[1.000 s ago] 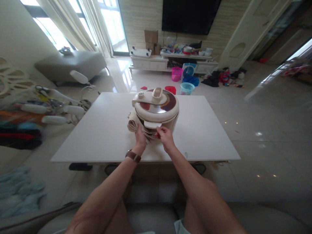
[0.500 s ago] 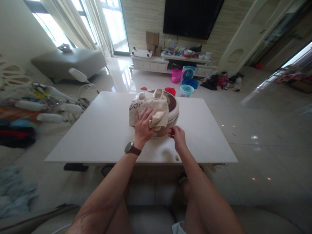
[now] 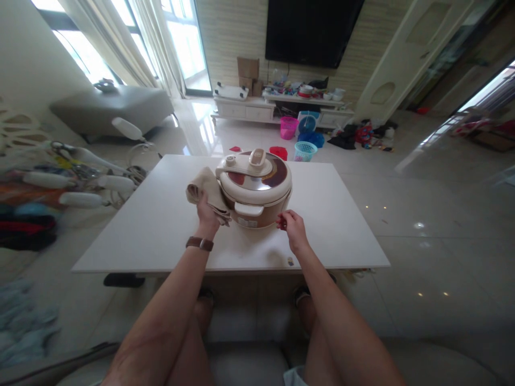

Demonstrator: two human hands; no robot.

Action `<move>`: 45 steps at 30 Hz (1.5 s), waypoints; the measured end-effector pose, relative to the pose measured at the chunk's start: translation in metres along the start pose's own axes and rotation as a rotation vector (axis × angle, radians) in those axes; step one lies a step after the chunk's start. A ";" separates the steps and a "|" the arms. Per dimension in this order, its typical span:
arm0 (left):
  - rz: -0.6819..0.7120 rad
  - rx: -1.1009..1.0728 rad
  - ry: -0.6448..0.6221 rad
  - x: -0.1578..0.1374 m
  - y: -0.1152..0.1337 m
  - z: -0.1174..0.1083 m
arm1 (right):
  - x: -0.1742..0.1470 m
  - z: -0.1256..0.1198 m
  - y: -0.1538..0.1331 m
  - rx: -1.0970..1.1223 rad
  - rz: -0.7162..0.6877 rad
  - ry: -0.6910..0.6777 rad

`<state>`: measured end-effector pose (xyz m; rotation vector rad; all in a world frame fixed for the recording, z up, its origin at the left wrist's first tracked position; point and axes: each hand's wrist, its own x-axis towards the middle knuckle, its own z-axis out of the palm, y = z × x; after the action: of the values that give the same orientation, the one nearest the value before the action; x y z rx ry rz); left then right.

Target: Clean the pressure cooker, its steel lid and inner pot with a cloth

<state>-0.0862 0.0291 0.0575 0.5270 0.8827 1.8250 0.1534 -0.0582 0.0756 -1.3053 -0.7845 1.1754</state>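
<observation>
An electric pressure cooker (image 3: 257, 201) with a cream rim and a shiny dark red lid stands on the white table (image 3: 161, 230). Its lid carries a cream bar with a knob and a raised handle. To the left of the cooker, my left hand (image 3: 208, 215) grips a folded beige cloth (image 3: 206, 187), whose edge meets the cooker's side. My right hand (image 3: 294, 228) is at the cooker's lower right, its fingers curled together close to the base. Whether those fingertips touch the cooker or pinch something small is hard to see.
A small sticker (image 3: 290, 261) lies near the table's front edge. Beyond the table, a turquoise basket (image 3: 305, 151) and a pink bin (image 3: 288, 128) stand on the floor. A lamp with several white arms (image 3: 116, 183) is on the left.
My left hand has moved left off the lid with the cloth, which now hangs bunched beside the cooker. The lid is uncovered. My right hand stays almost in place.
</observation>
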 end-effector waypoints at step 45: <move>-0.338 0.444 -0.062 -0.071 0.022 0.018 | 0.001 -0.056 -0.056 0.416 -0.461 0.263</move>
<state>-0.0575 -0.0350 0.0887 0.6598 1.2605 1.3030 0.2179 -0.0674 0.1210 -0.8495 -0.5675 0.7267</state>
